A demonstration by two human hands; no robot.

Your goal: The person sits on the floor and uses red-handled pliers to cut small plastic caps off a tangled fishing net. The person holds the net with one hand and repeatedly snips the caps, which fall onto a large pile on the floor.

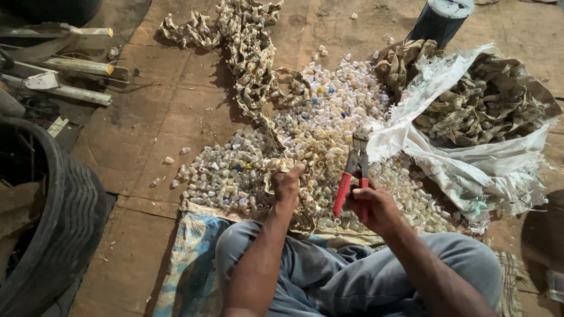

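Observation:
My right hand (371, 205) grips red-handled pliers (351, 170), jaws pointing up and away from me. My left hand (286, 183) pinches one end of a long tan strip of joined plastic pieces (249, 56), which trails away across the floor to the back. Both hands hover over a wide pile of small pale plastic caps (320, 126) spread in front of my crossed legs.
A torn white woven sack (470, 158) full of tan strips lies at the right. A dark cylinder (439, 17) stands behind it. A black tyre (56, 217) sits at the left, with metal bars (70, 67) behind. A blue patterned cloth (188, 258) lies under my knee.

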